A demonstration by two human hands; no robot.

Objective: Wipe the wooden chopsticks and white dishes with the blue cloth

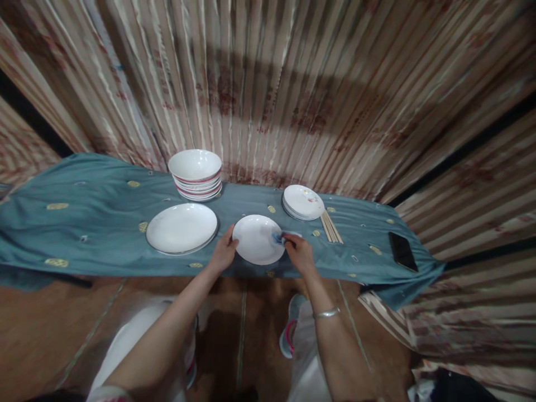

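Note:
A round white plate (pixel 258 240) is held near the front of the table, its face turned up. My left hand (pixel 225 250) grips its left rim, thumb on top and fingers underneath. At the right rim, my right hand (pixel 298 249) is closed on a small bluish-white cloth (pixel 277 238), which touches the plate's face. The cloth is blurred, and part of it is hidden by my fingers. To the left lie large oval white plates (pixel 182 229), stacked flat.
At the back left stands a stack of white bowls (pixel 195 167) with red bands. Small floral plates (pixel 303 201) are stacked at the back right, beside several chopsticks (pixel 331 226). A black phone (pixel 402 251) lies near the right end of the green tablecloth (pixel 100 223). A pleated curtain (pixel 268 100) hangs behind.

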